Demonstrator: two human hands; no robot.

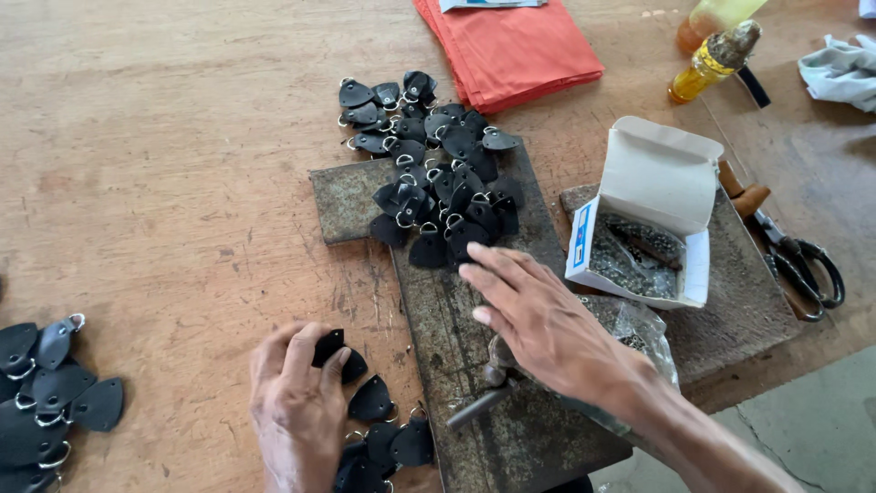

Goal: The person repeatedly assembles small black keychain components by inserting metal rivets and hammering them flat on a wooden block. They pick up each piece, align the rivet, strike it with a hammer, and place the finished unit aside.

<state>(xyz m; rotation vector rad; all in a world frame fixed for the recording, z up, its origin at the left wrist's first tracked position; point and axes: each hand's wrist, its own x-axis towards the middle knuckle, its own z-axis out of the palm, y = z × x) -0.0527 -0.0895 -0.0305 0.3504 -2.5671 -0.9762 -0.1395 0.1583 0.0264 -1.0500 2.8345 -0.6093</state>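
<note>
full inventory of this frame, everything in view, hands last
leather tabs with metal rings: one large pile, black, top centre, partly on the metal plate
leather tabs: smaller group, black, left edge
leather tabs: small group, black, bottom centre by the left hand
metal plate: one, grey, worn, centre of the table
cardboard box: one, white, lid open, small metal parts inside, right of centre
plastic bag: one, clear, below the box
hammer: one, metal, on the plate, partly under the right hand
scissors: one pair, black handles, right edge
cloth stack: one, orange-red, top centre
bottle: one, yellow liquid, top right
rag: one, pale, top right corner
table: one, brown wood
left hand: holds a black tab
right hand: flat, open, reaching toward the large pile
</note>
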